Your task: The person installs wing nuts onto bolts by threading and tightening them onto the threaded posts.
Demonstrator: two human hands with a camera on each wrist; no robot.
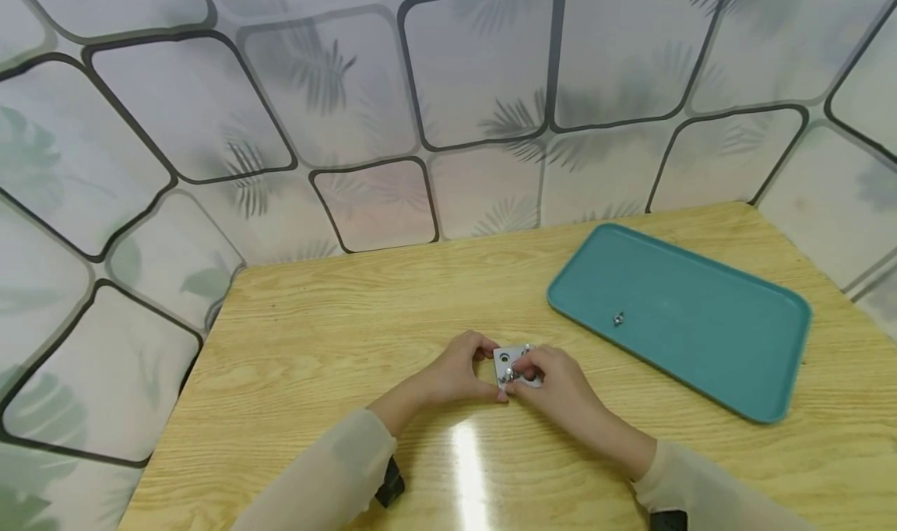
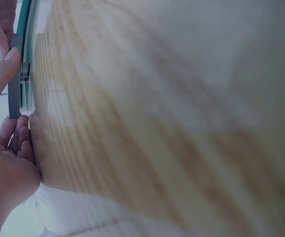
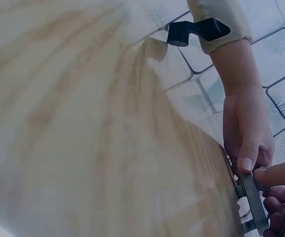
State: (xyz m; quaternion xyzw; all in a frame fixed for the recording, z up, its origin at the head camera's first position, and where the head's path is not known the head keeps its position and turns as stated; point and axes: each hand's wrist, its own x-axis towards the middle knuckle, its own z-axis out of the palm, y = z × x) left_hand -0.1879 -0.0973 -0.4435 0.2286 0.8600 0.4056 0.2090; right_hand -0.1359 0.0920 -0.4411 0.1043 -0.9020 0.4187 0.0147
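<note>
A small silver metal plate (image 1: 501,355) with round holes is held just above the wooden table. My left hand (image 1: 455,371) grips its left side, the thumb at the near edge and fingers at the far corner. Over the plate, my right hand (image 1: 557,379) pinches a small wing nut (image 1: 509,374) near the near-left corner. Another shiny fastener (image 1: 528,349) stands at the plate's far edge, partly behind the right fingers. In the right wrist view, bolt heads (image 3: 239,191) stick out from the plate's underside. The right fingers hide much of the plate's right half.
A teal tray (image 1: 701,313) lies at the right of the wooden table (image 1: 315,321). One small metal wing nut (image 1: 618,318) sits inside it, close to its left rim. Patterned cloth walls (image 1: 483,72) rise behind the table and along both sides.
</note>
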